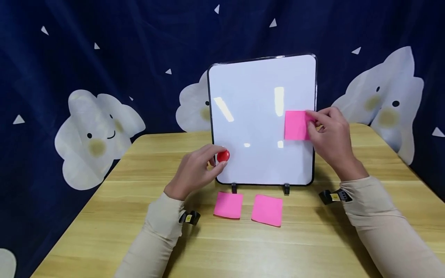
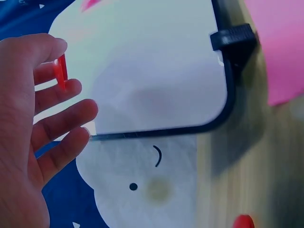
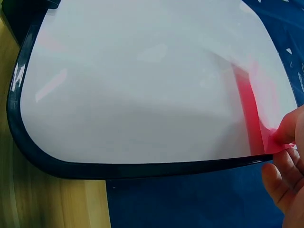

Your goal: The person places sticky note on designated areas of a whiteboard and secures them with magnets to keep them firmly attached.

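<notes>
Two pink notes [image 1: 228, 205] [image 1: 267, 209] lie on the wooden table [image 1: 104, 216] before a cloud-print backdrop [image 1: 94, 131].

A pale wooden counter [image 1: 104, 216] is seen. A whiteboard [image 1: 253, 116] is stood upright on it on two black feet [image 1: 234, 188]. Two pink notes [image 1: 228, 205] [image 1: 267, 209] are laid flat side by side, just before the board.

Wooden table [image 1: 104, 231] — navy cloud-print curtain [image 1: 104, 58]
</notes>
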Motion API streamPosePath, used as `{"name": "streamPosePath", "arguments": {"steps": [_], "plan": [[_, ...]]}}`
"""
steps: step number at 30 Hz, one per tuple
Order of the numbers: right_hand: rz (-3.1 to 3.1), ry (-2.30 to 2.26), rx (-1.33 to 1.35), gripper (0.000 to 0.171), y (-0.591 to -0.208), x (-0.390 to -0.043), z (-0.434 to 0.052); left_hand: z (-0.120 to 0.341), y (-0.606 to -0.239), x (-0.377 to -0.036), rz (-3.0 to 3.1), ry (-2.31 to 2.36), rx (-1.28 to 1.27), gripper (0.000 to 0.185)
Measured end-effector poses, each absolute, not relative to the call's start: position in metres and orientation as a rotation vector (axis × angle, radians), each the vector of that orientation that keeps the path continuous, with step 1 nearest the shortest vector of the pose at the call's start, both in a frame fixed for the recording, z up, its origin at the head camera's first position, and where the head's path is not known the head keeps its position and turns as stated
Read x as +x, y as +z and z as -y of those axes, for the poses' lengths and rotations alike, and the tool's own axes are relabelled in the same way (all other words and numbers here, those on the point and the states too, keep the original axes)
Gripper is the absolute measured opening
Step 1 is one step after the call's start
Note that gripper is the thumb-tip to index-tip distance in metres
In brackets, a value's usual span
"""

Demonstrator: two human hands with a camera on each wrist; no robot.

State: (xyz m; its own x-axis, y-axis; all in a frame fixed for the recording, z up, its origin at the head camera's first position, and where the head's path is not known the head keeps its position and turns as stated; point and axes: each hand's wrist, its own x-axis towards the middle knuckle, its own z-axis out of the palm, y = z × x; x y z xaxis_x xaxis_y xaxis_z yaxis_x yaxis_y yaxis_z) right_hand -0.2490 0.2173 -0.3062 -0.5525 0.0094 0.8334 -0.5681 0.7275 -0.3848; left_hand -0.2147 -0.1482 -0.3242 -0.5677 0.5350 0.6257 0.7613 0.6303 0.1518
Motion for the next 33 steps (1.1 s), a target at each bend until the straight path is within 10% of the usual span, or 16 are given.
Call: {"name": "streamPosePath", "arguments": {"steps": [33], "plan": [[2.132,0.902,0.318,0.022,-0.315,-0.252,-0.225,0.106,-0.302,-0.227,2.179,-0.592,-1.091,0.028]]}}
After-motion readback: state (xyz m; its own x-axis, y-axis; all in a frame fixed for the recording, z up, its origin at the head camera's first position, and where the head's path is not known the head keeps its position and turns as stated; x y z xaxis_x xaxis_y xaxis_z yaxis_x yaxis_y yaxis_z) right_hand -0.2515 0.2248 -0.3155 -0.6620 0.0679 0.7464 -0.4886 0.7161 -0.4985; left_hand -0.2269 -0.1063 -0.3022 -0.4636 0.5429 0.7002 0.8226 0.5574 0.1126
